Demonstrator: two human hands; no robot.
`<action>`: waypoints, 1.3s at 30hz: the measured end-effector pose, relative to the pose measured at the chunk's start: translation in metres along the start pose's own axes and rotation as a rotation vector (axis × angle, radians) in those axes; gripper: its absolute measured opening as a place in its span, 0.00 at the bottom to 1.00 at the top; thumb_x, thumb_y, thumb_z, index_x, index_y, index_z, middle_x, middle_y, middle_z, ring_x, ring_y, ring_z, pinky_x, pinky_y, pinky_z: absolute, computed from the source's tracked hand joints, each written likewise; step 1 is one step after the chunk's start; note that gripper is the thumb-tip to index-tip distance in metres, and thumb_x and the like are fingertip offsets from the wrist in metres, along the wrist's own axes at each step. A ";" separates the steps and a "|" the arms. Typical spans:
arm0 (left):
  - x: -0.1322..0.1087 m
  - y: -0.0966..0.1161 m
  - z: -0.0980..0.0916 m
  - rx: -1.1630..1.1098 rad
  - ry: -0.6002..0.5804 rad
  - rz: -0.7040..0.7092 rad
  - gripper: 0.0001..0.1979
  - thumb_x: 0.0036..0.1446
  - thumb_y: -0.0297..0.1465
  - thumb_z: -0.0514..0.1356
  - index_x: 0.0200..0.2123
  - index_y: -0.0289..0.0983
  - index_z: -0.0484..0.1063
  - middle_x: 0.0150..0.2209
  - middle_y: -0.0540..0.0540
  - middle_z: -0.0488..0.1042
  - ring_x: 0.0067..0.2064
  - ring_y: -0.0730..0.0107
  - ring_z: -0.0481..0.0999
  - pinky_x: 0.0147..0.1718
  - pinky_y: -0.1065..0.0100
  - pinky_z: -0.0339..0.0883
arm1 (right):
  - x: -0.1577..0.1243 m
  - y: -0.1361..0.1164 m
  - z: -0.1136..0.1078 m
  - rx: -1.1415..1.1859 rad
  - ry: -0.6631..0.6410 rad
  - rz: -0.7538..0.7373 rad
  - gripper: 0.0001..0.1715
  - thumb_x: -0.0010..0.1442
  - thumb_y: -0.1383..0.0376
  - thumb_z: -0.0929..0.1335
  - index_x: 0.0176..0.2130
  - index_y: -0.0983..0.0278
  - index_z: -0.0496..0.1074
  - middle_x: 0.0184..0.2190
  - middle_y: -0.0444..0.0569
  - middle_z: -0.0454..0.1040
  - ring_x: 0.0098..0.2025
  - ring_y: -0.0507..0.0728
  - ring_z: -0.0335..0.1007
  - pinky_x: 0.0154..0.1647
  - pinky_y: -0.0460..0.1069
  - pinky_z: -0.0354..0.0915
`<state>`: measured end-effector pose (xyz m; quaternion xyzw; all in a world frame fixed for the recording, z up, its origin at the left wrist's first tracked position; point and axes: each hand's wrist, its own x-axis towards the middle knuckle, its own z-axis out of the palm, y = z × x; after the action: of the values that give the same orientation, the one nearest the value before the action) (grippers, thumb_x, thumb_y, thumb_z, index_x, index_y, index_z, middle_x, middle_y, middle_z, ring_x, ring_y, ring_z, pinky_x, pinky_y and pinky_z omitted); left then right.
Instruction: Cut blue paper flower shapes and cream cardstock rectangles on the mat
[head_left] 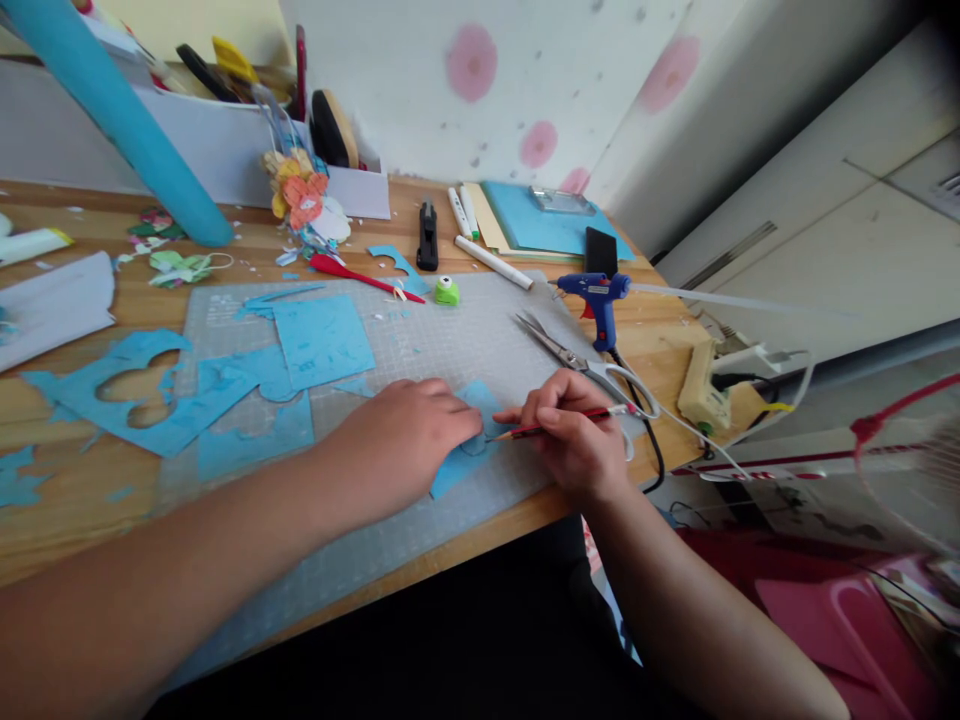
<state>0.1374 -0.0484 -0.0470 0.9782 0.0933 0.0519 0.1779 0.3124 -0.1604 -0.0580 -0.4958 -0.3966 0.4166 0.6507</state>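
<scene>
A small piece of blue paper (466, 472) lies on the grey cutting mat (442, 335), with a curved pencil line drawn on it. My left hand (409, 435) presses down on this paper, its fingers curled and close together, their tips partly hidden. In my right hand (576, 440) a red pencil (531, 428) is pinched between thumb and fingers, its point at the paper by the drawn curve. Just beyond the right hand lie open-bladed scissors (570, 357), their handles partly behind that hand. Blue paper cut-offs (142, 432) and a blue square (324, 342) lie to the left.
A blue glue gun (600, 300) stands behind the scissors, its cable hanging over the table's right edge. Farther back are a black stapler (427, 238), a green punch (446, 291), white markers (495, 263) and a blue clipboard (536, 218). A power strip (707, 383) sits at right.
</scene>
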 end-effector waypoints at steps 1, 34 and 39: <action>0.000 0.002 0.000 0.036 -0.006 0.014 0.15 0.59 0.21 0.53 0.44 0.40 0.75 0.42 0.46 0.79 0.46 0.60 0.74 0.46 0.59 0.66 | 0.002 0.000 -0.001 -0.016 -0.022 0.042 0.06 0.51 0.65 0.69 0.25 0.59 0.66 0.15 0.36 0.64 0.18 0.50 0.57 0.44 0.61 0.73; -0.015 0.070 0.031 0.364 0.093 -0.009 0.16 0.56 0.36 0.61 0.47 0.36 0.73 0.43 0.33 0.78 0.44 0.53 0.74 0.39 0.61 0.67 | 0.011 -0.012 0.016 -0.678 -0.127 0.097 0.08 0.55 0.64 0.66 0.26 0.60 0.63 0.20 0.44 0.70 0.23 0.53 0.67 0.23 0.48 0.61; -0.015 0.069 0.032 0.381 0.103 0.014 0.18 0.57 0.34 0.58 0.50 0.35 0.71 0.42 0.33 0.78 0.43 0.52 0.75 0.42 0.59 0.67 | 0.012 -0.010 0.022 -0.664 -0.136 0.106 0.08 0.55 0.63 0.66 0.26 0.60 0.63 0.21 0.45 0.71 0.23 0.54 0.68 0.23 0.49 0.62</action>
<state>0.1381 -0.1254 -0.0532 0.9909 0.1034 0.0847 -0.0156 0.2972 -0.1438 -0.0427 -0.6715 -0.5270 0.3299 0.4031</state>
